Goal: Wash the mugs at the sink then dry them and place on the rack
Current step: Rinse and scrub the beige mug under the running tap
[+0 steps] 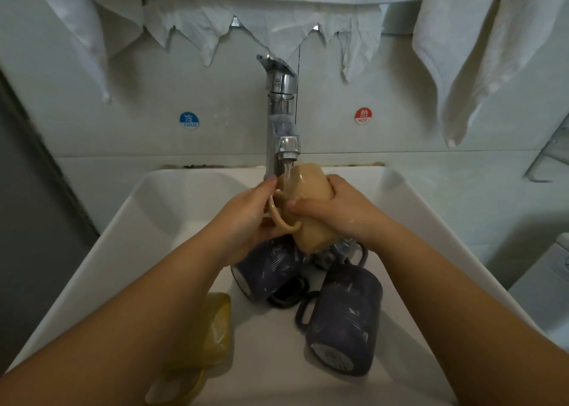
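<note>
I see both hands on a tan mug [311, 208], smooth glazed ceramic, tilted on its side under the chrome faucet [281, 109], with the water stream hitting its wall. My left hand [246, 220] wraps fingers round the looped handle side, thumb tip up by the spout; my right hand [335, 208] curls over the mug body, thumb laid flat across it. Below, in the white rectangular sink [129, 220], lie two dark blue-grey mugs, glossy with pale streaks: one [268, 270] on its side just under the tan mug, the other [345, 316] on its side nearer me, base toward the camera, handle to the left. A black drain ring [288, 297] sits between them. A yellow sponge [218, 325] lies at the sink's left, partly behind my left forearm. The wall is pale tile with a blue COLD sticker [189, 120] and a red HOT sticker [363, 116]. Crumpled white cloths [261, 26] hang above; a thicker white towel [471, 51] hangs at right.
</note>
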